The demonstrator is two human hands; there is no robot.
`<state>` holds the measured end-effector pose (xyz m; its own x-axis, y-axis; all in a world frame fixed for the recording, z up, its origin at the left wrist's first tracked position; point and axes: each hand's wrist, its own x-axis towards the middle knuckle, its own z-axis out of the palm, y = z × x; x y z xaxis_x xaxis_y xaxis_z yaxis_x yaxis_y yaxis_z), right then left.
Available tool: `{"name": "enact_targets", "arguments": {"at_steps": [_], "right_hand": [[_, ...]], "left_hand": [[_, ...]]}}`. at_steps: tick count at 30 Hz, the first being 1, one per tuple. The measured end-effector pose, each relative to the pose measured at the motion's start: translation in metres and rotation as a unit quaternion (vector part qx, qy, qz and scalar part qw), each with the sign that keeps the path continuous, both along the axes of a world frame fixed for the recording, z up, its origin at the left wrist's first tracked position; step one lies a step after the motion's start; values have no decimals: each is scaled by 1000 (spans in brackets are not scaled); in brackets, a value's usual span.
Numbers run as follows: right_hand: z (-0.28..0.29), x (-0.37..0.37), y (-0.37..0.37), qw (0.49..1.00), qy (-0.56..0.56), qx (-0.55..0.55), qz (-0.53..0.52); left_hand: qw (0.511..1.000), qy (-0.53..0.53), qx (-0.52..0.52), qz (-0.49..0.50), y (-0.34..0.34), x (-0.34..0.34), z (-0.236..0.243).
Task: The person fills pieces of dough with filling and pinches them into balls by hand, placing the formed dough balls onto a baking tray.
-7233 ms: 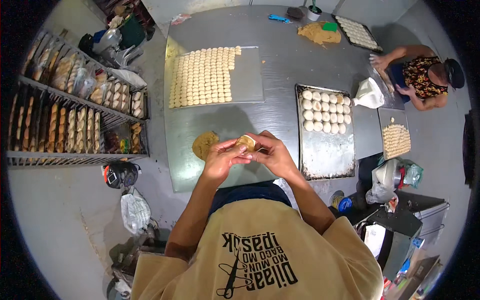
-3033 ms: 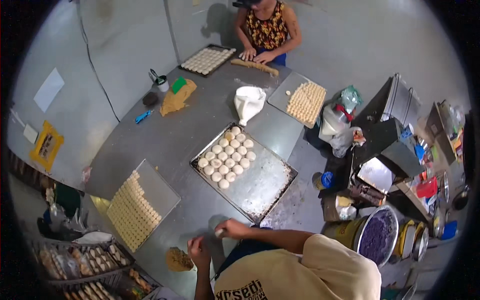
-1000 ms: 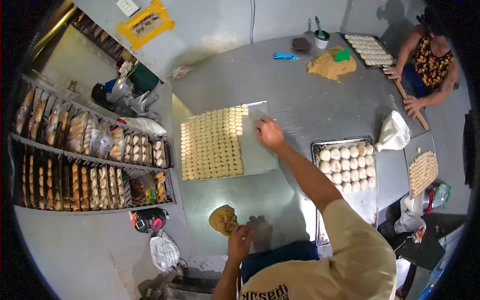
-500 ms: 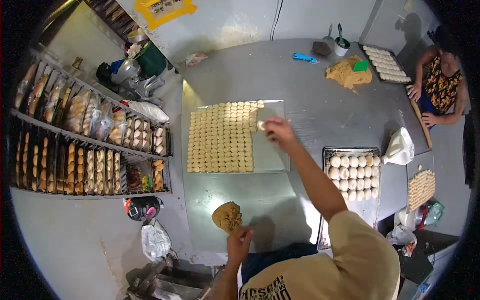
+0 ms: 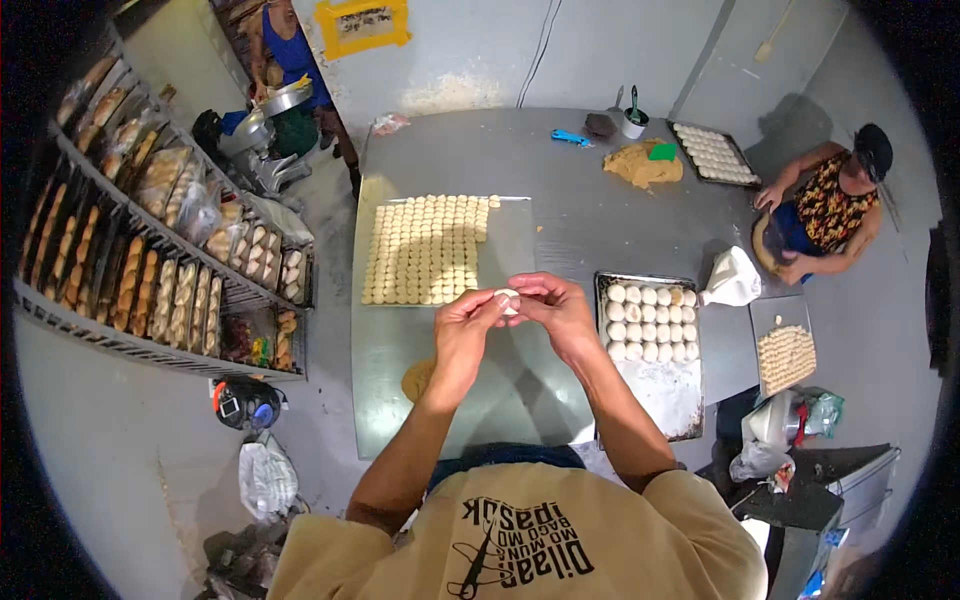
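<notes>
Dough piece (image 5: pixel 508 300), pale and small, sits pinched between the fingertips of the left hand (image 5: pixel 462 326) and right hand (image 5: pixel 556 306), which both grasp it above the grey table (image 5: pixel 575 220). From my remote seat, I judge that the two-sided hold lets the thumbs press while the other fingers support; the fingers hide much of its shape. Beside the left wrist I see a tan lump (image 5: pixel 415 381), partly covered by the forearm, probably set there for easy reach.

Just beyond the left hand, small dough portions (image 5: pixel 420 250) stand in tight rows on a metal sheet (image 5: pixel 512 235), packed close, I suppose, to save room. Right of the right hand, a dark-rimmed baking tray (image 5: pixel 655 385) bears round buns (image 5: pixel 648 325), lined up at its far end with narrow gaps, perhaps so they don't stick.

Farther right I make out a white bag (image 5: pixel 735 277). Well past both hands, a green scraper (image 5: pixel 663 151) rests on a flattened tan dough mass (image 5: pixel 635 168), likely parked within somebody's reach.
</notes>
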<state>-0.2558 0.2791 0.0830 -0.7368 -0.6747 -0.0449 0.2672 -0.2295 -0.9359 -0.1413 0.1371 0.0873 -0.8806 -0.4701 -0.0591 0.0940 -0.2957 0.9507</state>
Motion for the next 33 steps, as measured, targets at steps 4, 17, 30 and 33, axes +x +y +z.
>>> {"name": "enact_targets", "arguments": {"at_steps": [4, 17, 30, 33], "right_hand": [[16, 24, 13, 998, -4, 54, 22], [-29, 86, -28, 946, 304, 34, 107], [-203, 110, -68, 813, 496, 222, 208], [-215, 105, -87, 812, 501, 203, 221]], "left_hand": [[998, -24, -47, -30, 0, 26, 7], [961, -90, 244, -98, -51, 127, -26], [963, -218, 50, 149, -52, 274, -112], [944, -282, 67, 158, -32, 290, -111]]}}
